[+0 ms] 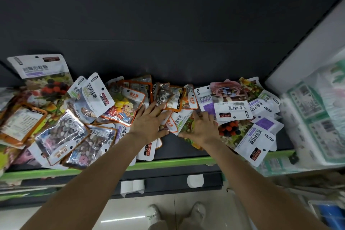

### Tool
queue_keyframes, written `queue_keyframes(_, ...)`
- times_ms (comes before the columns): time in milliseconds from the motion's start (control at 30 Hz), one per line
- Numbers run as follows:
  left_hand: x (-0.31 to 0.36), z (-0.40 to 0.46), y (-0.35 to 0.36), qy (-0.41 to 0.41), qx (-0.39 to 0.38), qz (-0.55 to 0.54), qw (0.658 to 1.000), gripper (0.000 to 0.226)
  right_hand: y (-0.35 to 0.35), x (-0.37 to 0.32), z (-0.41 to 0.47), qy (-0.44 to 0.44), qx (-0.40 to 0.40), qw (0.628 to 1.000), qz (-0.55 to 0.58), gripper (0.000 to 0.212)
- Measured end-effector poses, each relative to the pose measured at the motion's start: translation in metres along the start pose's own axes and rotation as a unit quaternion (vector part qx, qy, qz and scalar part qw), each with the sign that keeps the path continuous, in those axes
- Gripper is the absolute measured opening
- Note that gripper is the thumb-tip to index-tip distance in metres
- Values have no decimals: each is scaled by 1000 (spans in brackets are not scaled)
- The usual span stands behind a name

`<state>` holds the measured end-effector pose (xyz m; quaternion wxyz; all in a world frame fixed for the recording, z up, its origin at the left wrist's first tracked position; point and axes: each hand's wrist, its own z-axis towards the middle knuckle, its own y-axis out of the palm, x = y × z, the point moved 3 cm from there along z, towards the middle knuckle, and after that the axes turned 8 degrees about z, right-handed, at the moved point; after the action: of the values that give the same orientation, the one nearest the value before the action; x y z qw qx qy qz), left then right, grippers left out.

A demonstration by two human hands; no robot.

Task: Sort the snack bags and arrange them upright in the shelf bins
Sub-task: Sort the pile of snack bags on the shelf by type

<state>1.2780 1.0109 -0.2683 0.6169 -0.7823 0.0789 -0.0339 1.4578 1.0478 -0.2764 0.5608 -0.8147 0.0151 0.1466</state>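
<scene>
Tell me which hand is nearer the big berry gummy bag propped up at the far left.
Left. The left hand lies mid-pile, right of the berry gummy bag; the right hand is farther right still.

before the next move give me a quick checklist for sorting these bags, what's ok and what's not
1. Left hand free: ok, flat on the pile, no grip on a bag.
2. Right hand free: ok, fingers spread over the bags.
3. Snack bags sorted: not ok, kinds mixed and overlapping.
4. Bags upright: not ok, nearly all lie flat; the berry bag at back left leans.
5. Shelf room behind the pile: ok.
6. Bins: cannot tell, none visible.
</scene>
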Motion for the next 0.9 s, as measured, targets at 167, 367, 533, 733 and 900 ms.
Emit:
queue_keyframes(167, 2, 0, -2, -6, 1, 1, 1000, 79, -16, -6, 1, 8, 43, 999, 12, 83)
queue_keyframes(367, 14, 12, -27, -33, 28, 35, 998, 70, -50, 19, -6, 2, 114, 993, 12, 56)
queue_keyframes(533, 31, 45, -43, -45, 91, 4, 995, 63, -78, 61, -4, 82, 187, 978, 41, 65)
queue_keyframes(733, 22, 66, -26, -34, 10, 42, 999, 75, -74, 72, 13, 66, 128, 985, -100, 77)
queue_keyframes(900, 19, 64, -27, -19, 6, 39, 999, 66, -50, 77, 26, 38, 25, 997, -66, 69)
